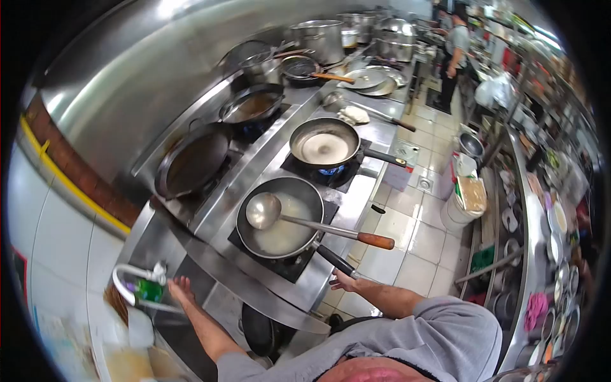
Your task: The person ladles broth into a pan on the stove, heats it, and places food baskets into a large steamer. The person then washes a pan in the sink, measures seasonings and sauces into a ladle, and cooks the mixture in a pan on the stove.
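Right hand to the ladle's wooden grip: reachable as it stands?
Likely yes. The right hand looks open and empty, and the wooden grip juts past the pan on that hand's side. Only the black pan handle sits close by; it might need skirting.

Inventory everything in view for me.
Stove: 1, silver, centre
Front pan: 1, black, near end of stove
Ladle: 1, silver, across front pan
Rear pan: 1, dark, beyond front pan
Woks: 2, dark, stove's left side
Cloth: 1, white, beyond rear pan
Pots: several, silver, stove's far end
Tap: 1, white, lower left
Floor tiles: many, white, right of stove
Bucket: 1, white, on floor tiles
Rag: 1, pink, lower right
Small clutter: too crowded to count, mixed, right edge
Other person: 1, grey top, far aisle
Left hand: 1, bare, by tap
Right hand: 1, bare, by front pan's handle
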